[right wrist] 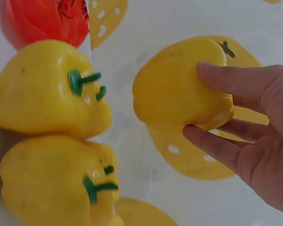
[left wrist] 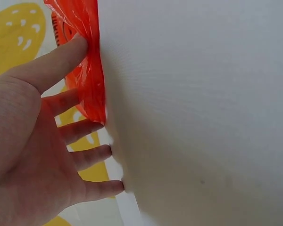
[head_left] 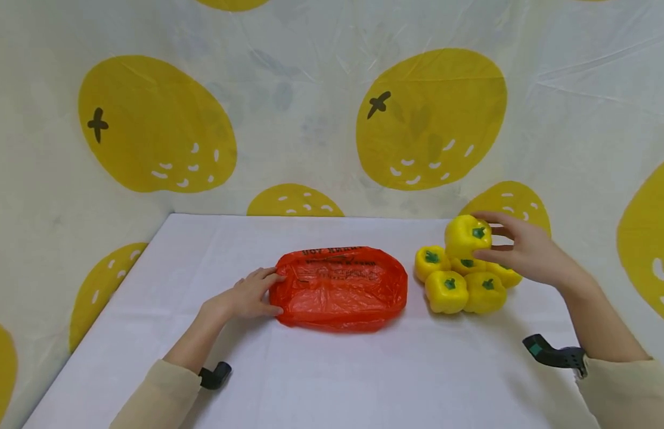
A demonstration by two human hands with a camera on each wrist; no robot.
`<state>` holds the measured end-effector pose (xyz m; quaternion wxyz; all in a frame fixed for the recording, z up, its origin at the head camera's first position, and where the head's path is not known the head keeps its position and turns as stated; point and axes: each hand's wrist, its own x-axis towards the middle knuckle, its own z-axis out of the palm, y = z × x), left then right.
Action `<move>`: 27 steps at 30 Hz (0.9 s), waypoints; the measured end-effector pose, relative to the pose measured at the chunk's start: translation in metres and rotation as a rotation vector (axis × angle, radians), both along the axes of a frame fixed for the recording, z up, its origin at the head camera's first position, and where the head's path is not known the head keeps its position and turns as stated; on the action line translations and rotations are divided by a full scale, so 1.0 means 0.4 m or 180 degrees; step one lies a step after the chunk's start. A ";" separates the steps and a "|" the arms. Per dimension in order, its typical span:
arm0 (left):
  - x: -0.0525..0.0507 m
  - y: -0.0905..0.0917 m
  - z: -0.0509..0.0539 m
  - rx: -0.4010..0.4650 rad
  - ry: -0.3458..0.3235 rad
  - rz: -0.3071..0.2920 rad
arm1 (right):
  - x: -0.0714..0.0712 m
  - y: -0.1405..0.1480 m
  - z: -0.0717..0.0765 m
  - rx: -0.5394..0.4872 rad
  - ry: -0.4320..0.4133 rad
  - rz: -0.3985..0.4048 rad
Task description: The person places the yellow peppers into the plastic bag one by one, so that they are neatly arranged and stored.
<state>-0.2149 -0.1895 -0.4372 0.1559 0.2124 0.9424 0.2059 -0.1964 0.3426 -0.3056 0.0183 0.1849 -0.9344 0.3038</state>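
My right hand (head_left: 525,250) grips a yellow bell pepper (head_left: 468,236) between thumb and fingers, raised above several more yellow bell peppers (head_left: 446,292) clustered on the table. The right wrist view shows the held bell pepper (right wrist: 179,84) apart from the others, the thumb on one side and fingertips on another. A red plastic bag (head_left: 340,292) with dark print lies left of the peppers, its mouth spread wide. At its left end, my left hand (head_left: 251,293) touches the rim. In the left wrist view the fingers are fairly straight and spread, the thumb against the red plastic (left wrist: 92,70).
A white cloth covers the table (head_left: 332,381). Behind it and on the left hangs a pale curtain (head_left: 305,101) printed with large yellow fruit. Dark wrist straps (head_left: 557,354) are worn on both arms, beside beige sleeves.
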 end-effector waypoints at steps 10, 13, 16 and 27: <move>0.000 0.003 0.004 -0.0020 -0.0046 0.0035 | -0.046 -0.129 -0.018 0.0002 -0.0084 0.0224; 0.001 0.004 0.004 -0.0025 -0.0062 0.0051 | -0.060 -0.163 -0.027 -0.0052 -0.0124 0.0308; 0.003 0.005 0.005 -0.0050 -0.0031 0.0034 | -0.073 -0.193 -0.037 -0.0118 -0.0188 0.0376; 0.000 0.006 0.003 -0.0127 0.0005 0.0037 | -0.115 -0.292 -0.096 -0.0306 -0.0369 0.0496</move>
